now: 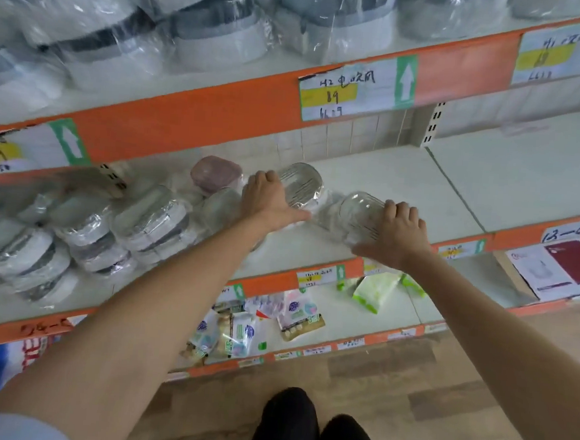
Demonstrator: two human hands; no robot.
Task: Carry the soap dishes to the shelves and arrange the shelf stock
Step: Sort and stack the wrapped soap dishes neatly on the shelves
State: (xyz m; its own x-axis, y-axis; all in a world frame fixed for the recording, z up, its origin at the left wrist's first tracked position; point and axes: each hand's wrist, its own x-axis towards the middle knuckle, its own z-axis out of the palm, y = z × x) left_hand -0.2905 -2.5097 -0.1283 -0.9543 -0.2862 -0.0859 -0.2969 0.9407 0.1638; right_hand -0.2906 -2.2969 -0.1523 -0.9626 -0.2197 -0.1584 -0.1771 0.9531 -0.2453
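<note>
Nearest the person, below both forearms, flat printed sachets [239, 329] lay loose on a lower white shelf. Above that, the right hand [396, 232] gripped a clear, ribbed, oval soap dish [359, 212] in crinkly film, fingers curled over its near edge. Just left, the left hand [269, 197] held a second clear soap dish [301, 183], tilted up on the smooth middle shelf [404, 179]. Left of that hand sat a mauve rounded box [214, 173] and stacked wrapped dishes [151, 222].
</note>
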